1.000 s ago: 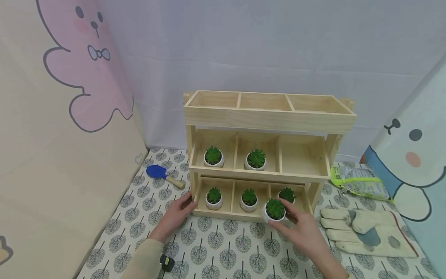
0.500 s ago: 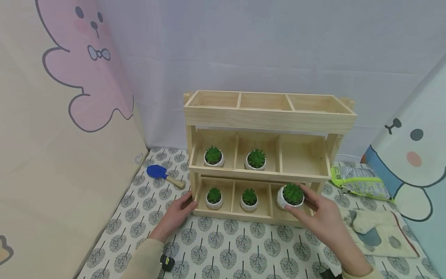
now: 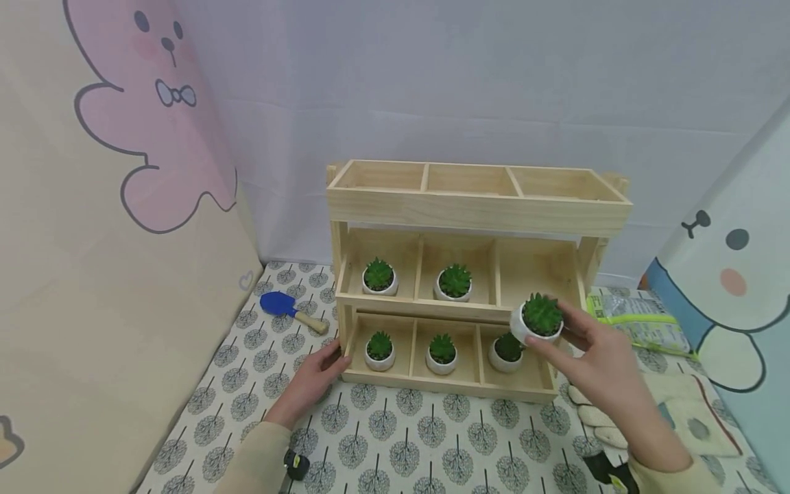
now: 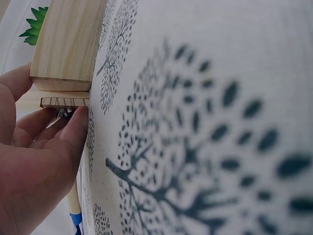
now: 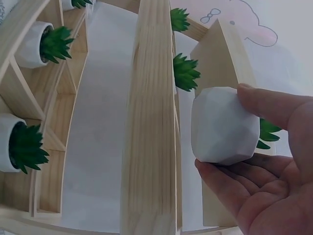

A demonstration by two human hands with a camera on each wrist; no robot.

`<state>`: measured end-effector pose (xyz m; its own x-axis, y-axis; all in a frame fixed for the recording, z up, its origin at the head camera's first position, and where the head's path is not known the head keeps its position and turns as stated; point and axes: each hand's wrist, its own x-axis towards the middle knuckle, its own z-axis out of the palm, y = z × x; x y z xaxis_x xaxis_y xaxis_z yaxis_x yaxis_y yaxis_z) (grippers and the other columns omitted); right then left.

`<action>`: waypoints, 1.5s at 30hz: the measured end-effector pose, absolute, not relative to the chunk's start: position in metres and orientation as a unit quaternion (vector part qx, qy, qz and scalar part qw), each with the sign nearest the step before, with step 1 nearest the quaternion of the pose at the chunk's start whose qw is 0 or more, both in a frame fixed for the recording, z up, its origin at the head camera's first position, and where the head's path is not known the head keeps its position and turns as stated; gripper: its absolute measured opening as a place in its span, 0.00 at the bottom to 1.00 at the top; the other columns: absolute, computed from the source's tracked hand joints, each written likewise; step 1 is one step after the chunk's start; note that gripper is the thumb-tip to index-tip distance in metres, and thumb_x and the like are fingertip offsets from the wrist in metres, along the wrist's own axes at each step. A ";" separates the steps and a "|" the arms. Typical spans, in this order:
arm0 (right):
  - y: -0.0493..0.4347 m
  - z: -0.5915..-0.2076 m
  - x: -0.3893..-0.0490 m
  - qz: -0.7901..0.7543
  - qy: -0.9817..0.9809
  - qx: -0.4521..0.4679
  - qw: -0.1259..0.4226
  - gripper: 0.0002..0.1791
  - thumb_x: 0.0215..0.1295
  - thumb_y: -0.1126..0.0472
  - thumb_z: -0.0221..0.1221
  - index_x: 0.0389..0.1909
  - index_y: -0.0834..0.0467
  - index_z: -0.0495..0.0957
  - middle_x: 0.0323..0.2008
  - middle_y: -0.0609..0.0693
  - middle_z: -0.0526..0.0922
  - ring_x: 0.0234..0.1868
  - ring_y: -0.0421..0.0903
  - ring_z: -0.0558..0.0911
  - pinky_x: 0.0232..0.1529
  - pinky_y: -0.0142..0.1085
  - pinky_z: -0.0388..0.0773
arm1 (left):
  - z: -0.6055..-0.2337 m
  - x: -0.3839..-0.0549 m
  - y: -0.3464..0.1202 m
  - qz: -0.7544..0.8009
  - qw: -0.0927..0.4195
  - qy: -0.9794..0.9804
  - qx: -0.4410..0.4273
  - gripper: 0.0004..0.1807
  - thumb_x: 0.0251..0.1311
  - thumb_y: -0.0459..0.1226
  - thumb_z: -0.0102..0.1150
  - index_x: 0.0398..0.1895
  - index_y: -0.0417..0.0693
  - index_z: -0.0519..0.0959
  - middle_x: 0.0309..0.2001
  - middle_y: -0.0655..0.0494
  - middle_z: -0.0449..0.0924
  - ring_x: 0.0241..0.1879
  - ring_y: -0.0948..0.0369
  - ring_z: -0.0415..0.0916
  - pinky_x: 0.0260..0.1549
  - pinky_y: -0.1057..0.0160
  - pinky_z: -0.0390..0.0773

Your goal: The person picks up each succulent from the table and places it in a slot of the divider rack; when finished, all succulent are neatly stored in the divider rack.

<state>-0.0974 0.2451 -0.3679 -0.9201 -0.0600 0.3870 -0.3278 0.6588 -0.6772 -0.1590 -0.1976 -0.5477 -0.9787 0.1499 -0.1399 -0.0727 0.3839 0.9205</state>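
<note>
My right hand (image 3: 601, 360) pinches a small potted succulent (image 3: 538, 320) between thumb and fingers, in front of the right compartment of the middle tier of a wooden plant stand (image 3: 478, 213). Its white faceted pot (image 5: 224, 125) is tilted in the head view. My left hand (image 3: 313, 379) grips the stand's lower left end, thumb on the front box and fingers curled behind the leg (image 4: 63, 102). Potted succulents sit in the left (image 3: 379, 276) and middle (image 3: 453, 283) compartments of the middle tier. The bottom tier holds one in each compartment, the right-hand pot (image 3: 506, 353) below my right hand.
Left of the stand lies a blue hand trowel (image 3: 279, 304) with a wooden handle. To the right are a yellow-green bag (image 3: 648, 322) and cream work gloves (image 3: 700, 412), partly hidden by my right arm. A tree-patterned cloth (image 3: 395, 439) covers the table.
My right hand has carried the held succulent up and to the right, from before the bottom tier to the middle tier's right compartment. The left hand has stayed in place.
</note>
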 end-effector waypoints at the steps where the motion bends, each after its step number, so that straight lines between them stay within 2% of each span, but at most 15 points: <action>1: 0.247 -0.367 -0.100 0.395 -0.897 0.108 0.168 0.39 0.59 0.61 0.77 0.69 0.68 0.74 0.57 0.70 0.82 0.50 0.66 0.86 0.46 0.13 0.73 | -0.548 -0.159 -0.198 0.553 0.100 0.827 0.021 0.37 0.75 0.46 0.61 0.81 0.47 0.61 0.76 0.45 0.65 0.73 0.48 0.67 0.72 0.52 0.64; 5: 0.251 -0.362 -0.111 0.388 -0.902 0.100 0.160 0.40 0.61 0.58 0.77 0.69 0.68 0.73 0.58 0.71 0.81 0.51 0.68 0.86 0.46 0.13 0.73 | -0.548 -0.160 -0.197 0.546 0.099 0.832 0.012 0.37 0.75 0.47 0.62 0.81 0.46 0.61 0.76 0.45 0.65 0.73 0.48 0.67 0.73 0.52 0.64; 6: 0.252 -0.362 -0.114 0.382 -0.905 0.096 0.158 0.40 0.61 0.57 0.76 0.70 0.69 0.72 0.58 0.71 0.81 0.51 0.68 0.86 0.45 0.16 0.76 | -0.548 -0.160 -0.197 0.545 0.100 0.833 0.010 0.37 0.75 0.47 0.62 0.81 0.46 0.61 0.76 0.45 0.65 0.73 0.48 0.66 0.73 0.52 0.64; 9: 0.254 -0.359 -0.121 0.375 -0.911 0.085 0.152 0.41 0.63 0.54 0.75 0.70 0.71 0.70 0.59 0.72 0.80 0.52 0.68 0.85 0.47 0.36 0.86 | -0.548 -0.160 -0.196 0.542 0.100 0.834 0.006 0.37 0.75 0.47 0.62 0.81 0.46 0.61 0.76 0.45 0.66 0.73 0.48 0.67 0.73 0.52 0.64; 12: 0.255 -0.357 -0.129 0.366 -0.916 0.072 0.145 0.44 0.65 0.50 0.74 0.72 0.72 0.68 0.60 0.73 0.78 0.54 0.69 0.84 0.50 0.55 0.84 | -0.547 -0.159 -0.196 0.542 0.100 0.834 0.005 0.37 0.75 0.47 0.61 0.81 0.46 0.61 0.76 0.45 0.65 0.73 0.48 0.67 0.73 0.52 0.64; 13: 0.256 -0.357 -0.132 0.368 -0.916 0.072 0.146 0.44 0.65 0.50 0.74 0.71 0.73 0.68 0.61 0.74 0.78 0.54 0.70 0.83 0.50 0.56 0.83 | -0.546 -0.159 -0.196 0.542 0.100 0.835 0.005 0.37 0.75 0.47 0.61 0.81 0.45 0.61 0.76 0.45 0.65 0.73 0.47 0.67 0.73 0.51 0.64; 18: 0.259 -0.357 -0.145 0.360 -0.915 0.080 0.165 0.42 0.65 0.51 0.74 0.69 0.74 0.70 0.59 0.74 0.79 0.52 0.70 0.84 0.49 0.54 0.82 | -0.545 -0.158 -0.195 0.542 0.100 0.835 0.007 0.37 0.75 0.47 0.61 0.81 0.45 0.61 0.76 0.45 0.65 0.73 0.47 0.66 0.73 0.51 0.64; 23: 0.261 -0.359 -0.154 0.348 -0.921 0.075 0.158 0.43 0.66 0.48 0.73 0.69 0.75 0.69 0.60 0.75 0.78 0.53 0.71 0.84 0.51 0.60 0.81 | -0.544 -0.158 -0.195 0.543 0.101 0.834 0.009 0.37 0.75 0.46 0.61 0.81 0.46 0.61 0.77 0.45 0.65 0.73 0.47 0.66 0.73 0.52 0.64; 28: 0.261 -0.361 -0.161 0.343 -0.926 0.064 0.144 0.45 0.67 0.45 0.71 0.70 0.76 0.68 0.61 0.76 0.76 0.55 0.71 0.83 0.52 0.62 0.82 | -0.543 -0.158 -0.195 0.545 0.099 0.833 0.008 0.37 0.75 0.46 0.61 0.81 0.45 0.61 0.76 0.45 0.65 0.73 0.47 0.66 0.73 0.51 0.64; 32: 0.261 -0.365 -0.167 0.321 -0.934 0.061 0.147 0.44 0.68 0.44 0.70 0.69 0.74 0.70 0.56 0.74 0.81 0.50 0.69 0.85 0.48 0.63 0.84 | -0.543 -0.157 -0.195 0.553 0.103 0.826 0.011 0.37 0.75 0.46 0.61 0.81 0.45 0.60 0.76 0.45 0.65 0.73 0.48 0.66 0.73 0.52 0.64; 37: 0.261 -0.368 -0.174 0.289 -0.942 0.066 0.157 0.42 0.67 0.43 0.70 0.68 0.71 0.73 0.42 0.67 0.86 0.40 0.59 0.84 0.39 0.56 0.82 | -0.543 -0.156 -0.196 0.562 0.106 0.820 0.013 0.38 0.75 0.46 0.61 0.82 0.45 0.60 0.77 0.45 0.65 0.73 0.47 0.66 0.73 0.52 0.64; 45: 0.258 -0.370 -0.182 0.270 -0.948 0.070 0.156 0.39 0.66 0.44 0.71 0.66 0.69 0.75 0.36 0.61 0.84 0.34 0.54 0.79 0.32 0.46 0.76 | -0.544 -0.157 -0.198 0.561 0.100 0.822 0.019 0.38 0.74 0.48 0.62 0.81 0.47 0.62 0.76 0.45 0.66 0.73 0.47 0.67 0.73 0.50 0.64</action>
